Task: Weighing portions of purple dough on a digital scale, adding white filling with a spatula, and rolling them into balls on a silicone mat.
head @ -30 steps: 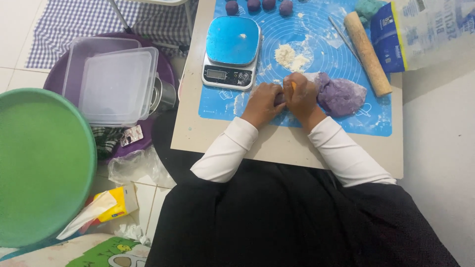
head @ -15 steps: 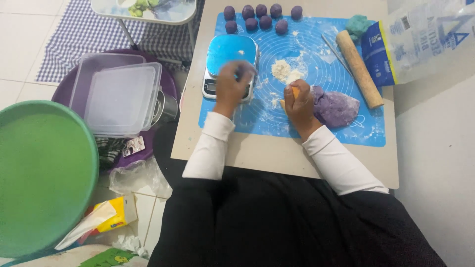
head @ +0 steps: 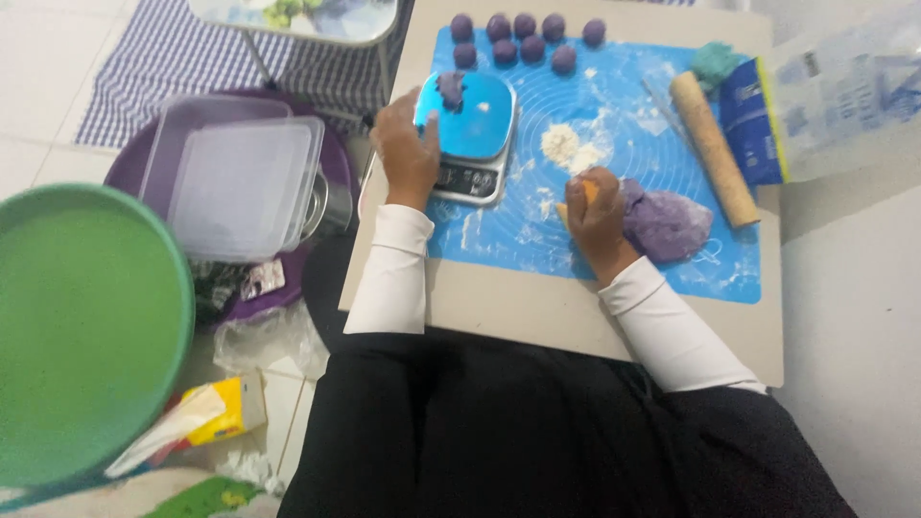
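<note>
With your left hand [head: 408, 144] sitting at the near-left edge of the scale [head: 467, 139], the small purple dough piece [head: 450, 89] lies just past your fingers, up and slightly right, on the far-left part of the blue platter. It looks free of the hand, lying loose on the platter. Fingers there are curled loosely against the scale's edge; I can't tell if they pinch anything.

Your right hand [head: 597, 216] is down on the blue mat [head: 595, 259], fingers closed around something orange [head: 587, 192] that only peeks out at the top. The big purple dough lump [head: 667, 225] touches that hand on its right side, so the right hand is the nearer one to the lump and the left is the nearer one to the piece on the scale.

Layout around you:
- Flour patch [head: 566, 146] sits between the scale and the right hand.
- Eight purple dough balls [head: 525, 26] line the far edge of the mat, well apart from both hands.
- Rolling pin [head: 712, 146] lies with its long axis running far-left to near-right, just beyond the lump to the right; a blue-and-clear bag [head: 815, 101] lies beside it.
- Open mat is near side, between your forearms.
- Surface [head: 537, 321] edge is close on the left of the scale; past it, on the floor, clear plastic containers [head: 245, 182] and a green lid [head: 82, 326].
</note>
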